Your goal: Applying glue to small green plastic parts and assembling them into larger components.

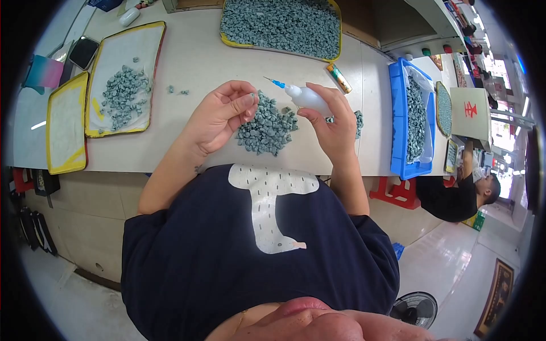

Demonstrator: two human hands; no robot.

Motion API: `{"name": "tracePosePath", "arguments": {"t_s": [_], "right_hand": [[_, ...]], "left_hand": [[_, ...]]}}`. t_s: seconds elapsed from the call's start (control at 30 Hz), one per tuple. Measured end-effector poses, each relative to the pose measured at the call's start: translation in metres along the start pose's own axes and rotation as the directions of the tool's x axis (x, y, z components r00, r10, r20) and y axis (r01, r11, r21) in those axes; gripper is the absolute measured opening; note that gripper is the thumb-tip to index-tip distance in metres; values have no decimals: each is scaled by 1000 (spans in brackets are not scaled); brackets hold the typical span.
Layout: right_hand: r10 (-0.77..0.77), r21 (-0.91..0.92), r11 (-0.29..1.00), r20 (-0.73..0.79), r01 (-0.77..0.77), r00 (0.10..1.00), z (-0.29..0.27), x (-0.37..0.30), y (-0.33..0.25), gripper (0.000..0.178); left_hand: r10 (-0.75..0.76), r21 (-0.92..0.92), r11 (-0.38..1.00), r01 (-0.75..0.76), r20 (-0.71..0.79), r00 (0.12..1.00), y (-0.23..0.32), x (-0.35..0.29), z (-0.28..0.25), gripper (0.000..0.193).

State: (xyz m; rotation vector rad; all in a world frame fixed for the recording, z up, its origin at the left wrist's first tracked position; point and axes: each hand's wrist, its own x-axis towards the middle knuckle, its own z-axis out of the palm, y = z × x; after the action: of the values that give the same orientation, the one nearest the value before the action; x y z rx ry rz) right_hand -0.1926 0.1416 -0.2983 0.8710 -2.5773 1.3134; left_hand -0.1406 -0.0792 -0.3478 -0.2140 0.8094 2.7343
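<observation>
Right hand [333,116] has its fingers clamped on a squeeze bottle [309,98], above the tabletop [190,57] beside the stone pile [265,129]. Probably light and squishy, so grab the middle, not the needle [277,83]. Left hand [223,116] pinches a small stone [252,95].

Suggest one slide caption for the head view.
Right fingers hold a needle-tipped bottle, left fingers beside a pile of greenish pieces.

You have one blue-tipped bottle [310,100], two yellow-edged trays [68,119] [108,51] on your left, one blue bin [397,125] on your right, and also one fan [415,310].
</observation>
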Motion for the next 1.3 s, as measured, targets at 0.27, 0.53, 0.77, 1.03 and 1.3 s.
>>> {"name": "tracePosePath", "arguments": {"t_s": [0.27, 0.53, 0.77, 1.03, 1.3], "right_hand": [[-92, -148, 985, -12, 89, 996, 3, 1, -2, 44], [-201, -297, 933, 33, 202, 979, -4, 5, -16, 43], [-251, -344, 904, 53, 254, 966, -7, 6, -20, 42], [-270, -386, 882, 54, 270, 961, -4, 9, -21, 41], [-267, -398, 880, 41, 261, 963, 0, 9, -25, 41]], "left_hand": [[-64, -155, 985, 69, 39, 997, 2, -1, -12, 14], [-121, -230, 962, 147, 124, 985, 1, -3, -18, 17], [-106, -281, 949, 144, 146, 984, -1, -3, -21, 13], [-139, -224, 965, 137, 7, 990, 4, -4, -13, 12], [-106, -197, 975, 106, 8, 994, 4, -6, -19, 14]]}}
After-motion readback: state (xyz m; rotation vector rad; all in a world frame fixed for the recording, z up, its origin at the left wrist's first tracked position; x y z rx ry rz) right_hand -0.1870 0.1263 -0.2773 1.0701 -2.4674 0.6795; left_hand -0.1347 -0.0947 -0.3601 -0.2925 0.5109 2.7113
